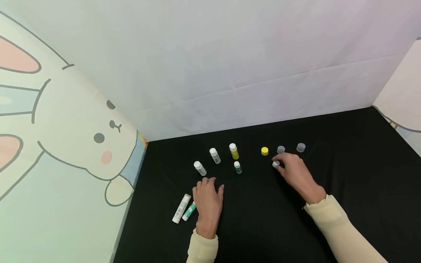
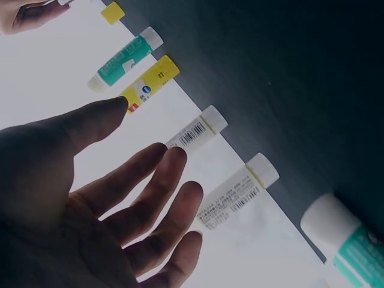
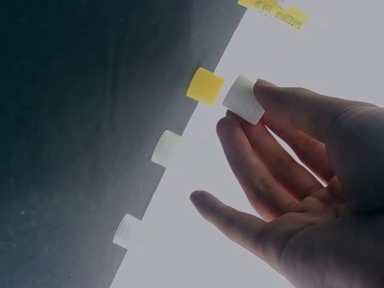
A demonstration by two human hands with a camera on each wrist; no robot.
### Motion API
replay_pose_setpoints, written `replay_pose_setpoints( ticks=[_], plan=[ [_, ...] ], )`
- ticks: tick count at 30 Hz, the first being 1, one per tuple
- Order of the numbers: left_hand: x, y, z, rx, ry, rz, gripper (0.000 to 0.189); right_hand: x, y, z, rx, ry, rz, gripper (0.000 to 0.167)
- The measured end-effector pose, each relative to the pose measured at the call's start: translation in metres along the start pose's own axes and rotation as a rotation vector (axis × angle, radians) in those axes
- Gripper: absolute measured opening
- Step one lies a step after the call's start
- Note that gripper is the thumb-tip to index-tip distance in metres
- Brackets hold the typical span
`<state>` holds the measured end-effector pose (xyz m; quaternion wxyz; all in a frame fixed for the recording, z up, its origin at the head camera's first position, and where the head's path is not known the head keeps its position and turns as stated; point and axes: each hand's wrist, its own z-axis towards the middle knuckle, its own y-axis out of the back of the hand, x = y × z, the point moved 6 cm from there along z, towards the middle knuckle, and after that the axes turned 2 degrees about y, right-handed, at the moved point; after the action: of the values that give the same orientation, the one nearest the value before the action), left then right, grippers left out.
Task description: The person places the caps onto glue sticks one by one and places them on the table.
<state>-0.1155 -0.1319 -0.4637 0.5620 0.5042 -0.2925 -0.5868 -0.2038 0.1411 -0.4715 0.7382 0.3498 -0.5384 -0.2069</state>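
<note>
My right hand [image 1: 294, 173] pinches a small white cap [image 3: 243, 99] between thumb and fingertips; in the right wrist view its little finger is extended. In the head view, a yellow cap [image 1: 264, 151] and two translucent caps, one [image 1: 281, 149] just behind that hand and another [image 1: 300, 147] farther right, stand on the black table. My left hand [image 1: 208, 202] is low over the table, fingers loosely bent, holding nothing. Beyond its fingertips stand a white glue stick [image 1: 200, 168], a second white glue stick [image 1: 215, 156], a yellow glue stick [image 1: 234, 151] and a smaller green glue stick [image 1: 238, 167].
Left of the left hand lie a white glue stick [image 1: 181, 208] and a green glue stick [image 1: 189, 212], the latter partly covered by that hand. A pale cloth wall [image 1: 250, 106] rises behind the black table [image 1: 256, 226], and a rabbit-print panel [image 1: 75, 138] borders its left side.
</note>
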Motion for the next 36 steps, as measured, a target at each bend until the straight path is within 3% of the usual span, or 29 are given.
replay_pose_setpoints(
  ticks=[13,36],
  plan=[
    [-0.014,-0.011,0.006,0.076,0.022,-0.044,0.039,0.015,-0.002,0.002,-0.021,0.028,0.017,0.02],
    [-0.03,-0.03,0.012,0.071,0.026,-0.096,0.051,0.035,-0.014,-0.002,-0.04,0.068,0.027,0.02]
  ],
)
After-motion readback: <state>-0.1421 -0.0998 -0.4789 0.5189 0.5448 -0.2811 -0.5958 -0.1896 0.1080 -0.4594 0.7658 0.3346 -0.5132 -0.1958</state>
